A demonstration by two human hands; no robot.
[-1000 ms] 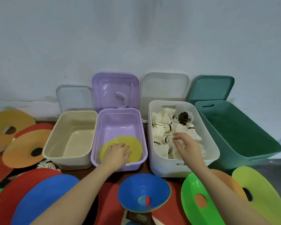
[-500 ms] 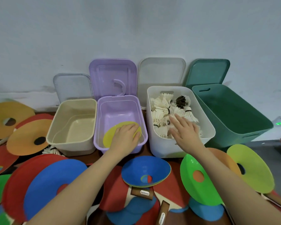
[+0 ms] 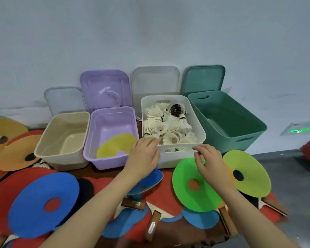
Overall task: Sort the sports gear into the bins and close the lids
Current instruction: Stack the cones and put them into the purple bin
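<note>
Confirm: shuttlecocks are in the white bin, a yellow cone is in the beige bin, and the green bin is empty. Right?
Not quite. The head view shows the yellow cone in the purple bin; the beige bin holds nothing. Shuttlecocks in the white bin and an empty green bin are right.

both forearms bare to the frame's edge; left hand (image 3: 143, 154) and right hand (image 3: 210, 162) seemingly ungloved, ringless.
</note>
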